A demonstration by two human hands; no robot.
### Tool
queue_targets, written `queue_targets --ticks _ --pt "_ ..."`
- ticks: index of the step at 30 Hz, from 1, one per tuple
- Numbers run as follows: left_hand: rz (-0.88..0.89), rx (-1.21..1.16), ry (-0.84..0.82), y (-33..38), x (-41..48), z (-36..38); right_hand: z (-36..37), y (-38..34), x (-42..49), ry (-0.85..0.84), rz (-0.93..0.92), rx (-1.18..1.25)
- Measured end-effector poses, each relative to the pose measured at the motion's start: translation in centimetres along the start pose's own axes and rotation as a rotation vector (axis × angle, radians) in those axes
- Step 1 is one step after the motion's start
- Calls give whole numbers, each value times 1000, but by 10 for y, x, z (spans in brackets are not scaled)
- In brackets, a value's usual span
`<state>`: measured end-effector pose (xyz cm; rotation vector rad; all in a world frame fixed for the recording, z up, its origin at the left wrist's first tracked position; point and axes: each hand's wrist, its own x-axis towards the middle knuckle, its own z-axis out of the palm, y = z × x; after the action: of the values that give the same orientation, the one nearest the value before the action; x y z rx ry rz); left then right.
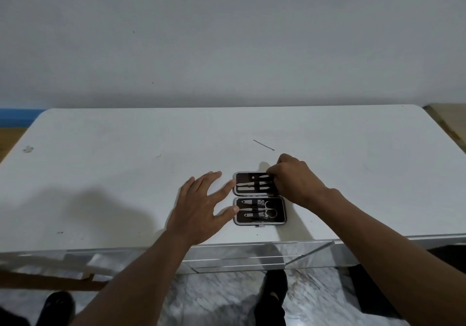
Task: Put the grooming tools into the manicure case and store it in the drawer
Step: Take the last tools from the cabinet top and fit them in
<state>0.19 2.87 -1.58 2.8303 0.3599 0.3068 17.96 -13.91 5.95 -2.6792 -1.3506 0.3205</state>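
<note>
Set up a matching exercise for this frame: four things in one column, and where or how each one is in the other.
Things:
1. left hand
2. right hand
3. manicure case
4. thin metal tool

States:
A. lies alone on the table, beyond the case
B. fingers spread, tips at the case's left edge
C. lies open, both halves flat
D. fingers curled over the case's far right corner

Pairs: 1-B, 2-D, 3-C, 4-A.
</note>
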Motion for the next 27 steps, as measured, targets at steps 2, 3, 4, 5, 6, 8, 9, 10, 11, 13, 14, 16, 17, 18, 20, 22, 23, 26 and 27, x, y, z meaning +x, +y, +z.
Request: queue_targets --ticks 2,3,4,5,6,8,9,10,11,13,14,16,17,18,20,22,23,26,27 --pt "0 1 1 0 0 0 -1 1 0 12 -25 -36" --pt "0 -1 3 0 0 0 -1 2 0 21 -32 -43" --pt "0 -2 5 0 0 0 -1 1 1 29 -39 -42" --pt "0 -3 5 0 0 0 0 0 2 33 -44 -38" --pt "0 -2 5 0 0 0 1 -1 3 38 -49 -32" --pt "-1 1 1 0 0 0 3 -3 5 36 -55 -22" --pt "-1 1 -1 0 0 0 4 -3 6 31 -55 -23" --pt "0 1 -4 0 0 0 5 -4 7 28 -54 -27" --pt "1 0 -7 0 0 0 5 -5 8 31 -54 -36" --pt "4 -1 -7 0 0 0 7 -6 9 42 -60 -60" --pt "3 -2 -5 0 0 0 7 -6 10 45 -65 -67" --pt "2 2 -5 0 0 -1 8 -7 11 40 -69 -65" --pt "1 3 -5 0 0 -1 9 -7 12 35 -66 -57" --pt "1 2 -4 0 0 -1 9 -7 12 33 -62 -50" --pt "1 -4 -5 0 0 -2 10 -6 13 35 -59 -38" --pt "1 -6 -6 0 0 -2 10 -5 13 45 -51 -27" --pt "1 -5 -7 0 0 -2 11 -5 13 50 -45 -19" --pt "-2 2 -13 0 0 -1 12 -6 12 70 -34 -4" --pt "-3 3 -16 0 0 -1 13 -6 12 79 -28 3"
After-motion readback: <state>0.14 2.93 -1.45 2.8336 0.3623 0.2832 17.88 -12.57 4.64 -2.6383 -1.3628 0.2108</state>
